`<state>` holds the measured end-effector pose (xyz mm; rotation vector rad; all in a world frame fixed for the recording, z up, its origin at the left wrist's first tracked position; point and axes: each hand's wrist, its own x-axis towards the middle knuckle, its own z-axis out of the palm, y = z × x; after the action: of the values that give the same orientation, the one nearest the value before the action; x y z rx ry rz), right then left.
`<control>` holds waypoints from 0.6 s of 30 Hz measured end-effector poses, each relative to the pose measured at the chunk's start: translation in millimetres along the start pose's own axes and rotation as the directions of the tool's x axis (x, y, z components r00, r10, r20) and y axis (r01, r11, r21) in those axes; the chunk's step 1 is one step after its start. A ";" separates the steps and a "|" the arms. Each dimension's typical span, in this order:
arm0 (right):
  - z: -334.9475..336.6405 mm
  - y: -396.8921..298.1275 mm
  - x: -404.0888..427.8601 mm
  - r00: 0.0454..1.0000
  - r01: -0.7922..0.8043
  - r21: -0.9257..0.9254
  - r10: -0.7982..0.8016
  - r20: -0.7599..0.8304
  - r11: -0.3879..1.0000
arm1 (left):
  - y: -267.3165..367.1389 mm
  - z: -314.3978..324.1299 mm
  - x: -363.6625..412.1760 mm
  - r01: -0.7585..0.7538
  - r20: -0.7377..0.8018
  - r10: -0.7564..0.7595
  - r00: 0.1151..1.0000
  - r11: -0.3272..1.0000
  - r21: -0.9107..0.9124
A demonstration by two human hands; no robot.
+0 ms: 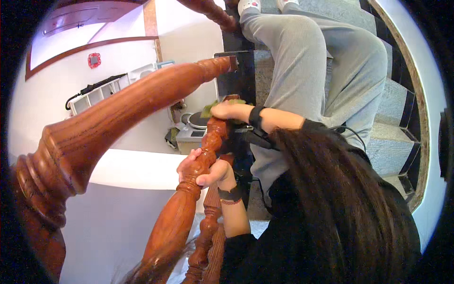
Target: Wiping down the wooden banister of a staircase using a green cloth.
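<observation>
My left hand point(217, 174) grips the ringed, turned neck of a glossy reddish-brown wooden baluster point(173, 213). Its thumb lies on the near side, and the fingertips show past the far side. Higher up the same baluster, my right hand point(227, 110) presses a crumpled yellow-green cloth point(207, 109) against the squared end block. Motion blurs that hand a little, and its fingers are partly hidden. Black bands circle both wrists. A second baluster point(209, 227) stands just behind the held one.
A thick wooden handrail point(134, 92) curves across the left. My legs in grey trousers point(298, 64) rest on grey stone stairs point(386, 142) with black edging. Below are a round dark-topped appliance point(198, 120) and a white shelf point(95, 97) with a black umbrella point(95, 85). Long hair covers the lower right.
</observation>
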<state>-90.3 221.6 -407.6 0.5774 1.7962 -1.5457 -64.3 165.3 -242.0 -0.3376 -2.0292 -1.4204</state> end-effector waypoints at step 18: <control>-8.8 -16.8 -13.1 0.980 0.198 0.116 -0.196 -0.027 0.973 | -3.3 -5.0 0.5 0.005 0.063 -0.001 0.998 0.997 -0.075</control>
<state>-95.5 228.2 -386.1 0.4783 1.8278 -1.7959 -64.7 159.4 -243.1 -0.4168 -2.0304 -1.5085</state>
